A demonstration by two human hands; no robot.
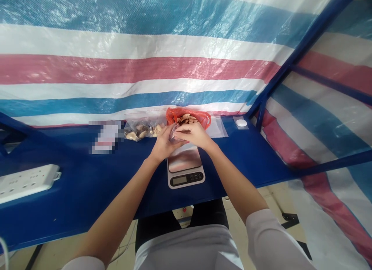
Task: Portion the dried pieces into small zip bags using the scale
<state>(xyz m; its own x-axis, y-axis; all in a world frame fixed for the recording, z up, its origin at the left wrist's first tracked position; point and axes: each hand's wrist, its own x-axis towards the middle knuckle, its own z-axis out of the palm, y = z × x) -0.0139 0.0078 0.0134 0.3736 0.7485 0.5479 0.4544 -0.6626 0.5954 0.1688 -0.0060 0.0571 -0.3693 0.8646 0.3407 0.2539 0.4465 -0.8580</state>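
My left hand (164, 145) and my right hand (194, 134) meet above a digital kitchen scale (185, 166), both pinching a small clear plastic bag (174, 133). The scale's steel platform shows no load, and its display faces me. Just behind my right hand, an orange plastic bag (188, 118) lies open, with pale dried slices inside. Behind my left hand lies a clear plastic bag (141, 130) of similar pale pieces, close to but apart from my fingers.
A blue table (87, 181) carries a white power strip (26, 183) at the left, a pixelated flat item (106, 136), a flat clear sleeve (216, 127), and a small white round object (241, 122). Striped tarpaulin (145, 68) on a blue frame encloses the back and right.
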